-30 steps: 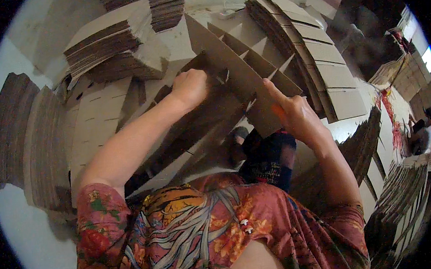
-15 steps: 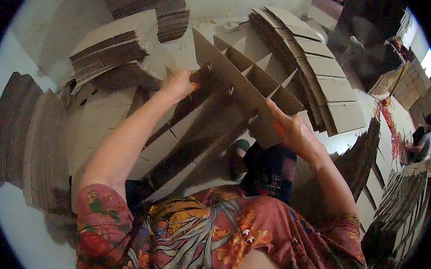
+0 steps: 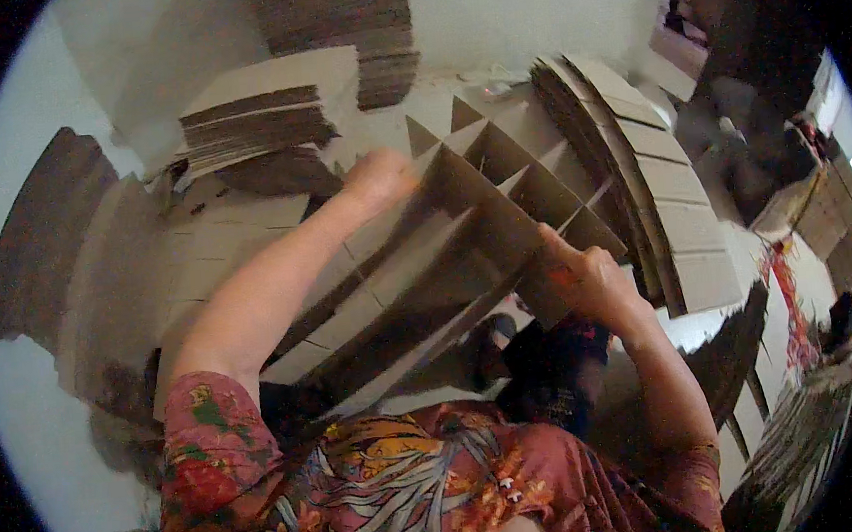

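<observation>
A brown cardboard divider grid [image 3: 500, 197] of interlocked slotted strips lies before me, with open square cells toward its far right. My left hand [image 3: 381, 182] is closed at the far left end of a cross strip, its fingers mostly turned away from view. At the strip's near right end, my right hand [image 3: 593, 279] grips the cardboard, with the index finger stretched along the top edge. Long upright strips [image 3: 389, 298] run from the grid down to the left, above my legs.
A fanned stack of slotted cardboard [image 3: 662, 180] lies close on the right. Bundled sheets [image 3: 258, 129] stand behind my left hand, with a tall pile [image 3: 336, 35] beyond. More stacks [image 3: 43, 233] lean at the far left. Red string [image 3: 790, 310] hangs at the right.
The cross strip has gone down among the long strips, so their tips no longer poke out beside it. Both hands still hold its ends. The whole view has shifted slightly.
</observation>
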Demonstrator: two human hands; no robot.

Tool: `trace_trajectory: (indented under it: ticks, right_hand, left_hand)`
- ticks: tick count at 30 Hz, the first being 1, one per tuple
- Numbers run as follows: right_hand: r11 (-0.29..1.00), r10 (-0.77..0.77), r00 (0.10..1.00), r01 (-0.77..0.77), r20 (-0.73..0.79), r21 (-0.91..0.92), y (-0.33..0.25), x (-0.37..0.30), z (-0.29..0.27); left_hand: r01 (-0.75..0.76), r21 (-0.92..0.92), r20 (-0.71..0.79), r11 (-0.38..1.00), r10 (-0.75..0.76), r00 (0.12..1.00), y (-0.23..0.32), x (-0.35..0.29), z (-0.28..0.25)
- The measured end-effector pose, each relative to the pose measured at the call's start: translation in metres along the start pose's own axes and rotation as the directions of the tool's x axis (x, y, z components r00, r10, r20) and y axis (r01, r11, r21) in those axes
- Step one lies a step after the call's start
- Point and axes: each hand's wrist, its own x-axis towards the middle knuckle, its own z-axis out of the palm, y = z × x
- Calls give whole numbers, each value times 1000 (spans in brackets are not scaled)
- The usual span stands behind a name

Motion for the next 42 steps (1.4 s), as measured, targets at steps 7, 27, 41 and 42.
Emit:
trace_trajectory:
  ticks: [7,27,41,42]
  right_hand:
    - [993,-32,999,30,-12,-118,20,54,31]
    - [978,206,786,-160,-583,131,63,-54,133]
    - [944,249,676,-10,-694,329,49,-49,130]
    - [924,240,651,74,-720,375,46,-50,130]
  left_hand:
    - [-5,146,-604,989,93,792,-68,19,-68]
    - [-124,223,-350,967,198,915,-324,148,-86]
    - [-248,44,-644,968,217,734,-154,22,-86]
    - [-258,-50,-590,965,180,787,-127,-1,-71]
